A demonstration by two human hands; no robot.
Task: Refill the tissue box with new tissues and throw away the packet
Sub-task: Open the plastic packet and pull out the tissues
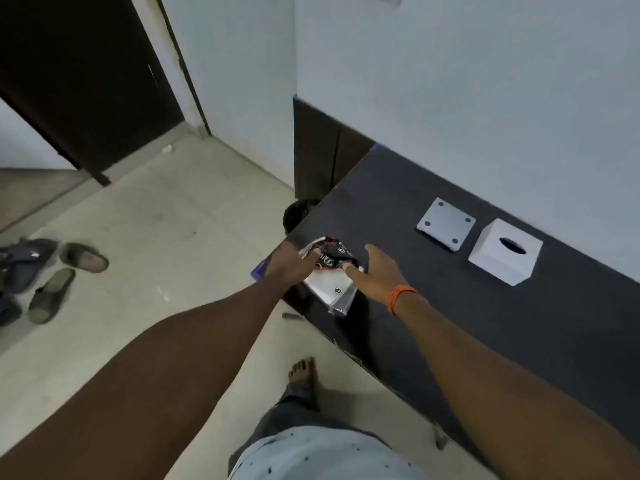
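A tissue packet (332, 278), black and white plastic with white tissues showing, lies at the left end of the dark counter (450, 306). My left hand (291, 265) grips its upper left side, thumb on the printed plastic. My right hand (377, 271) holds its right side, thumb pressed on the top edge; an orange band circles that wrist. The white tissue box (504, 252) stands on the counter to the right, oval slot facing up. Its white base plate (446, 223), with four dark dots, lies apart just left of the box.
A black bin (298, 213) stands on the floor beyond the counter's left end, half hidden by the counter. Several sandals (52, 271) lie on the tiled floor at the left. A dark door (86, 81) stands open at the back left. My bare foot (303, 370) is near the counter's edge.
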